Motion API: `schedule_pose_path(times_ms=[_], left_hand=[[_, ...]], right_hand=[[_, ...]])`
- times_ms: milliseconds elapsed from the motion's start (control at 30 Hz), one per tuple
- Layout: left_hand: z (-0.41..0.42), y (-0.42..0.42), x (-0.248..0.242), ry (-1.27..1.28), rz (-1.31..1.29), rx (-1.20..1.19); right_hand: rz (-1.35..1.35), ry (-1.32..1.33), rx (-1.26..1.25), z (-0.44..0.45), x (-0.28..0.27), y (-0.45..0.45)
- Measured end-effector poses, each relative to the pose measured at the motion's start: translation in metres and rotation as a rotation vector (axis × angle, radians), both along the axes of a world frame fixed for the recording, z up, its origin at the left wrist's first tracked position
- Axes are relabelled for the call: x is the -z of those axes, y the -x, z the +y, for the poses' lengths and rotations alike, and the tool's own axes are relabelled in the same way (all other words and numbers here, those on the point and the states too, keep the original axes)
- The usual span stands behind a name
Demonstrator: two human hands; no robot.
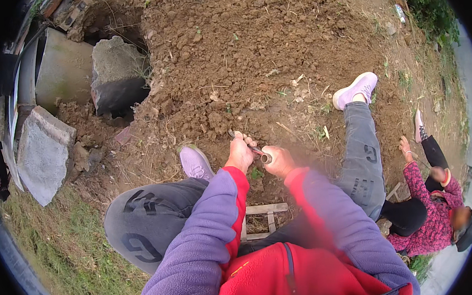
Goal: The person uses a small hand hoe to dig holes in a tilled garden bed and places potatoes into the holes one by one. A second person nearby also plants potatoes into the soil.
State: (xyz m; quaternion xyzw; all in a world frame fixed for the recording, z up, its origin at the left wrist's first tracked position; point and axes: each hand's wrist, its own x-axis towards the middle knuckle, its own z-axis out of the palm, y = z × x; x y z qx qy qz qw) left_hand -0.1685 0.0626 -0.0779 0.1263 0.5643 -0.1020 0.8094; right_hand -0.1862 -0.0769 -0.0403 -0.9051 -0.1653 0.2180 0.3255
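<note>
Close together in front of me, my two hands meet over bare soil. My left hand point(241, 152) is closed around a slim dark tool, whose pointed end pokes out past the thumb. A red-and-dark part of it shows between the hands. My right hand point(278, 160) grips a round tube-like handle point(266, 158), its hollow end facing up. Whether handle and slim tool are one piece I cannot tell. Below them stands a low wooden stool point(266, 208), partly hidden by my sleeves and legs. A small green weed point(256, 173) grows just under the handle.
Loose brown soil point(269, 41) spreads ahead. To the left, broken concrete slabs point(47, 154) and a concrete block point(116, 73) border a hole. At right a person point(428, 211) sits low, hands near the ground. Grass point(73, 251) covers the lower left.
</note>
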Motion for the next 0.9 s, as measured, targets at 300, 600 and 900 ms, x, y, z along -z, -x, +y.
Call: schedule_pose_path(times_ms=[300,600,900], left_hand=[[0.014,-0.004,-0.042,-0.084,-0.023,-0.089],[-0.02,-0.004,-0.078,0.373,-0.042,-0.159],[0.035,-0.008,-0.018,-0.071,-0.101,-0.075]], right_hand=[[0.084,-0.007,-0.026,0.021,-0.054,-0.013],[0.295,0.173,0.017,0.012,-0.161,-0.054],[0.285,0.309,-0.095,0.089,-0.121,-0.052]])
